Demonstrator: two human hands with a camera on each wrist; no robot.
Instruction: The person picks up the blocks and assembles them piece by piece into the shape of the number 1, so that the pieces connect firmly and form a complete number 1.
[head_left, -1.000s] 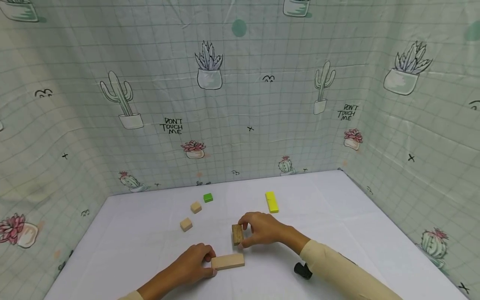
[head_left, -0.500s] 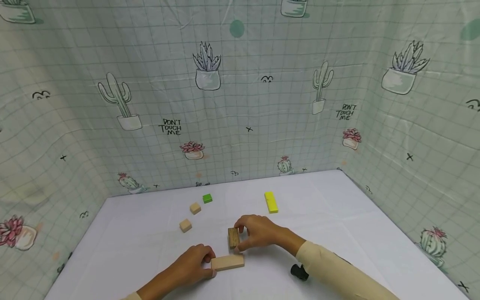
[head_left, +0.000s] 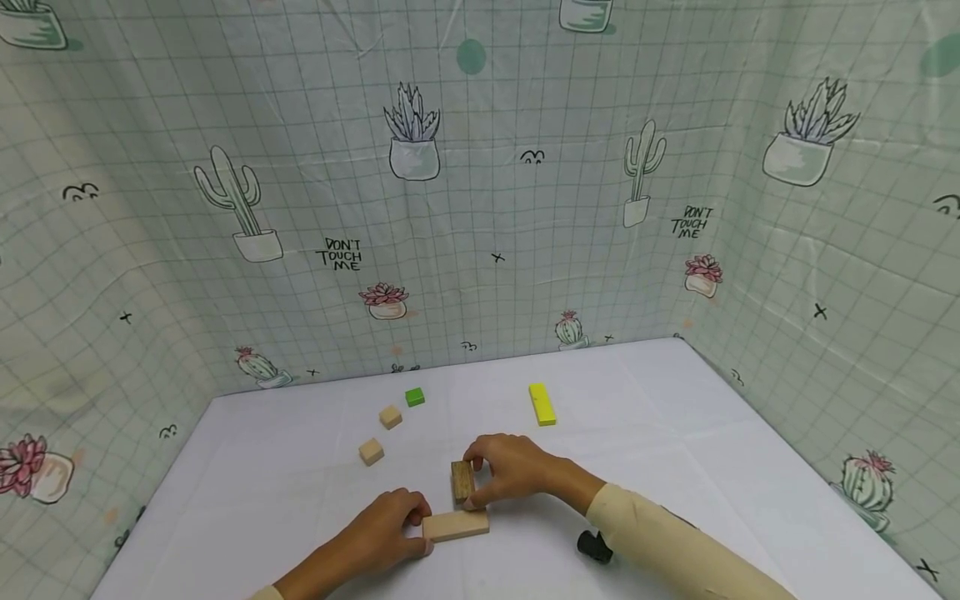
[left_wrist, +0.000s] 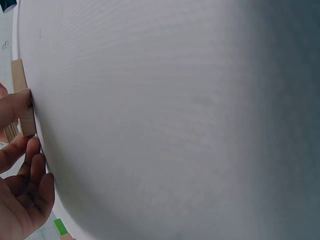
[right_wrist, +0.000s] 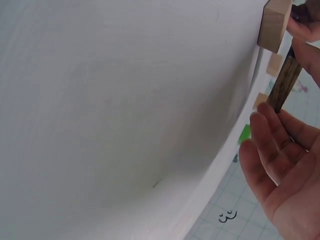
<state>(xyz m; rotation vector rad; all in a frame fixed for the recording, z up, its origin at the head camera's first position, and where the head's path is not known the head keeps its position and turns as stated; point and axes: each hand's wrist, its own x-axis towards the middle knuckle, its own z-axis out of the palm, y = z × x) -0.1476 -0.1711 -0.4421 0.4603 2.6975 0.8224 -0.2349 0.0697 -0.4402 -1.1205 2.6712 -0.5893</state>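
currently | left hand point(head_left: 384, 528) pinches pale plank point(head_left: 456, 525) | right hand point(head_left: 516, 468) pinches dark block point(head_left: 462, 482)

Pale green gridded cloth walls point(head_left: 322, 167), printed with potted cacti point(head_left: 241, 204) and pink succulents point(head_left: 384, 298), surround the flat white counter point(head_left: 637, 408) before me on three sides.

Head view: forward-down, from above; wrist views: close, low (all share pale plank point(head_left: 455, 526)).
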